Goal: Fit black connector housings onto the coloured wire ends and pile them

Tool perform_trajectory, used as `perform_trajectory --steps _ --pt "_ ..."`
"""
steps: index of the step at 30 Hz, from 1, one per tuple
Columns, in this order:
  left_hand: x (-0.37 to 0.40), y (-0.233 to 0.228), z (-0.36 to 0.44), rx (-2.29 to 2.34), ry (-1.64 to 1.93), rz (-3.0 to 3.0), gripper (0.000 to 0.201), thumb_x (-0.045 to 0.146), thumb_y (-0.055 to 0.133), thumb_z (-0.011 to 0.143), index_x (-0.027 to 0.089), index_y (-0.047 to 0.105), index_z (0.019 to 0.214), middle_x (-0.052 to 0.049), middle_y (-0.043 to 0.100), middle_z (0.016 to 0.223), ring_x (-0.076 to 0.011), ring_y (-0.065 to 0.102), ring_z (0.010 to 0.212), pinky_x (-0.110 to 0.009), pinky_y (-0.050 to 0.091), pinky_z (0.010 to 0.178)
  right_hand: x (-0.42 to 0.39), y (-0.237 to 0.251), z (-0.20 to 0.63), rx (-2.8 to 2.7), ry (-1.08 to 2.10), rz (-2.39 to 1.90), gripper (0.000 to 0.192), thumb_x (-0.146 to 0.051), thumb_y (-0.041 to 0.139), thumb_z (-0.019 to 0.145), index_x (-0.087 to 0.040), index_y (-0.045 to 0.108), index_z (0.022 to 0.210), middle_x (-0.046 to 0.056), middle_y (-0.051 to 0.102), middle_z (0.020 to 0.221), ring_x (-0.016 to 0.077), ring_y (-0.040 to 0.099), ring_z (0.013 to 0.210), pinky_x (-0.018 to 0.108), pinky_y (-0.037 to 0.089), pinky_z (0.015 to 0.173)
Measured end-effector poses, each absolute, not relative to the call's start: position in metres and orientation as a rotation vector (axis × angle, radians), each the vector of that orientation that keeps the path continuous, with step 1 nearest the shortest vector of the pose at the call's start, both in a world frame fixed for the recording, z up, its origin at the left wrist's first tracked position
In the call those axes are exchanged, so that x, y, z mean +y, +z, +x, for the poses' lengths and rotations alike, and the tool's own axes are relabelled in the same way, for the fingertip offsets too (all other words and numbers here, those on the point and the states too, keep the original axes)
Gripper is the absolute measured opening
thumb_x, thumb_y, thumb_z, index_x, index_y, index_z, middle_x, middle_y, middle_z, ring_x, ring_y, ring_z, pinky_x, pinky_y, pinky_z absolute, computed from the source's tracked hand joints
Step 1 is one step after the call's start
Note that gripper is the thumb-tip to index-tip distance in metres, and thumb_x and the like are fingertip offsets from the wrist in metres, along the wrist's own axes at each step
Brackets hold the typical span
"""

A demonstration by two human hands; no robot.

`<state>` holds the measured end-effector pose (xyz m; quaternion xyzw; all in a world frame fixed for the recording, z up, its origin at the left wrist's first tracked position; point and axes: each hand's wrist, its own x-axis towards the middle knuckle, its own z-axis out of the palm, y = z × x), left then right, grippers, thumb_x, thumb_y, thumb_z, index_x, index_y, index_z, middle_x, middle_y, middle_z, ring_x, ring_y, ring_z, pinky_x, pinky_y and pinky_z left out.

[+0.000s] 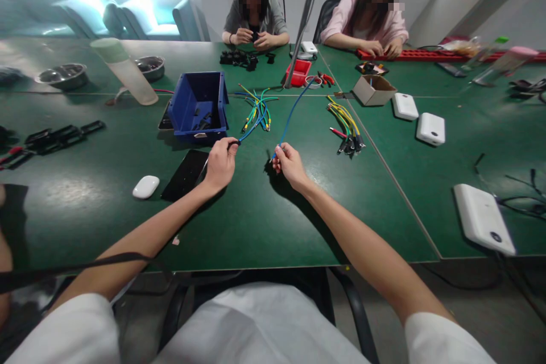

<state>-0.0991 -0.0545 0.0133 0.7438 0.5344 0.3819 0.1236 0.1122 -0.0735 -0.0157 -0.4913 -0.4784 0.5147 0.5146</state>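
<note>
Over a green table [256, 227], the person's left hand [220, 164] pinches a black connector on one blue wire [249, 132]. The right hand [289, 164] pinches another blue wire [294, 111], its far end hidden behind a pole [303, 23]. Fingertips mostly obscured.

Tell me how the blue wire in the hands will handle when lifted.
Probably floppy: the blue wire curves loosely upward from the right hand. Likely light, since fingertips alone pinch it. The left hand pinches another wire end, and its length trails limply toward the wire bundle, so it may snag there.
</note>
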Motion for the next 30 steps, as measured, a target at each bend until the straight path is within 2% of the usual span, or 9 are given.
perform_trajectory --steps 6,13,21,30 --pt "-0.073 0.001 -0.075 1.446 1.115 2.041 0.031 0.040 0.045 0.096 0.021 0.069 0.103 -0.010 0.058 0.105 -0.0229 0.059 0.101 -0.037 0.049 0.090 -0.074 -0.021 0.109 -1.262 1.095 -1.245 0.029 -0.050 0.050 0.087 -0.024 0.043 0.077 -0.006 0.048 0.057 0.0094 0.046 0.047 0.022 0.037 0.047" --pt "-0.070 -0.011 -0.074 1.353 1.056 2.016 0.028 0.038 0.051 0.094 0.023 0.074 0.101 -0.008 0.063 0.097 -0.0229 0.059 0.097 -0.038 0.048 0.088 -0.081 -0.019 0.106 -1.330 0.925 -1.366 0.029 -0.049 0.047 0.090 -0.023 0.045 0.078 -0.004 0.053 0.059 0.0103 0.050 0.049 0.023 0.040 0.050" --pt "-0.068 -0.013 -0.076 1.296 1.226 1.801 0.024 0.037 0.059 0.090 0.019 0.074 0.093 -0.005 0.061 0.088 -0.0172 0.060 0.083 -0.031 0.048 0.079 -0.081 -0.021 0.106 -1.225 1.019 -1.214 0.027 -0.049 0.055 0.088 -0.023 0.047 0.091 -0.004 0.055 0.066 0.0104 0.053 0.052 0.022 0.042 0.047" --pt "-0.069 -0.014 -0.078 1.276 1.240 1.720 0.023 0.038 0.061 0.090 0.018 0.072 0.091 -0.003 0.057 0.084 -0.0154 0.057 0.079 -0.029 0.045 0.073 -0.083 -0.015 0.111 -1.145 1.096 -1.132 0.027 -0.045 0.065 0.083 -0.020 0.056 0.085 -0.001 0.061 0.066 0.0110 0.057 0.056 0.022 0.042 0.047"
